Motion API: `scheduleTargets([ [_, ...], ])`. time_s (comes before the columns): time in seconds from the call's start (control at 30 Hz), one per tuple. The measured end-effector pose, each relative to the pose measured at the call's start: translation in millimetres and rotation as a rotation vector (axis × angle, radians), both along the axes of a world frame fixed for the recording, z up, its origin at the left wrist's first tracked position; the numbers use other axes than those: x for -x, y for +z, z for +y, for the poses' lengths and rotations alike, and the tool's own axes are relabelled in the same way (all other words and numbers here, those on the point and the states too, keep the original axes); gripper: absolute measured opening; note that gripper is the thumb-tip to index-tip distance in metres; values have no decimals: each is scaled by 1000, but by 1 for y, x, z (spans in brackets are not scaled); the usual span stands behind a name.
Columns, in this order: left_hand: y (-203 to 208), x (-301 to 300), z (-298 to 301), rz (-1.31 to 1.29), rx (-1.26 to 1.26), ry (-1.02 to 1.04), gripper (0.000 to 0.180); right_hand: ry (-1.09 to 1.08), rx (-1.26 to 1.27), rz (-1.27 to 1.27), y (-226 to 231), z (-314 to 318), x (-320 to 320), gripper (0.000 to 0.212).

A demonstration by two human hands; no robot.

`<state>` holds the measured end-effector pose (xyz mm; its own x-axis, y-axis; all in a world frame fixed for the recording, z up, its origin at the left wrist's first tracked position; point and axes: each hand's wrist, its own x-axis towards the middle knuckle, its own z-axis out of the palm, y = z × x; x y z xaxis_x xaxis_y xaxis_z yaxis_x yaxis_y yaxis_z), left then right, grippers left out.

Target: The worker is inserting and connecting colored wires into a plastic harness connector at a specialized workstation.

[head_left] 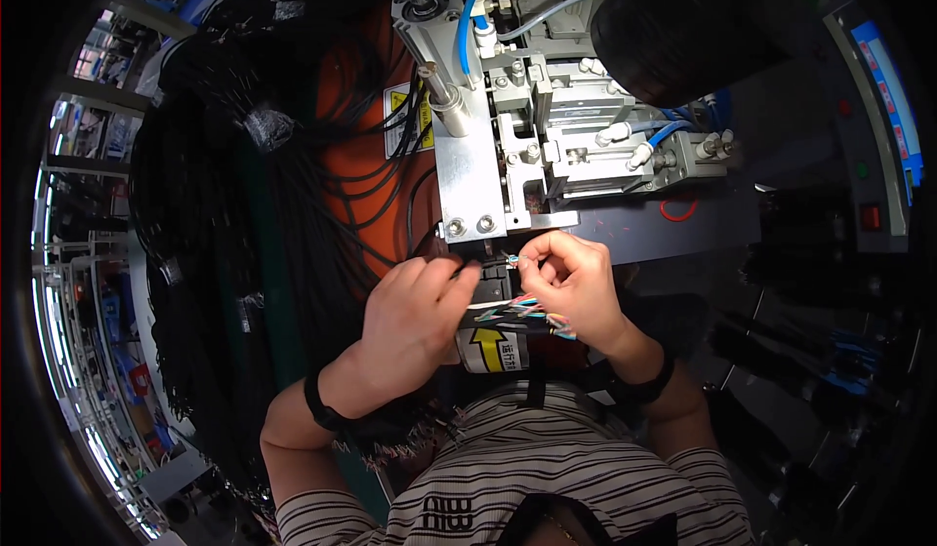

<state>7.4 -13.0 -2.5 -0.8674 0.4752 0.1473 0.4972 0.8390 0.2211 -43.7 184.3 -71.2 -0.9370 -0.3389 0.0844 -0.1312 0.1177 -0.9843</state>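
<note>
The thin coloured wires [515, 305] fanned between both hands just under the grey metal machine [547, 126], the right hand [576, 283] curled and pinching their tips at its mouth, the left hand [420, 312], knuckles up, closed on the strands beside the hanging black cable bundles [224, 224].

- both forearms come up from the lower edge and angle inward, so the two hands meet near the middle.
- left hand [422, 304] lies back-up, fingers curled forward and down, knuckles toward the right hand.
- right hand [571, 283] is turned with fingers bent in, thumb and forefinger tips pinched together at its upper left.
- a dark band circles each wrist.
- the hands sit just beside each other, fingertips almost touching.
</note>
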Motion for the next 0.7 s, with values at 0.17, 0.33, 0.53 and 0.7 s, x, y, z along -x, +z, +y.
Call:
scheduleTargets([
  [0.17, -4, -2, -4, 89, -3, 27, 42, -18, -68, 83, 3, 1, 1, 5],
  [0.33, -7, -1, -5, 89, 14, 4, 44, -54, -117, 264, 11, 0, -3, 6],
  [0.53, 4, 5, -4, -35, 145, -93, 64, -48, -261, 521, 21, 0, 2, 7],
  [0.7, 12, 14, -4, -39, 249, -194, 96, 42, -405, 468, 27, 2, 6, 6],
])
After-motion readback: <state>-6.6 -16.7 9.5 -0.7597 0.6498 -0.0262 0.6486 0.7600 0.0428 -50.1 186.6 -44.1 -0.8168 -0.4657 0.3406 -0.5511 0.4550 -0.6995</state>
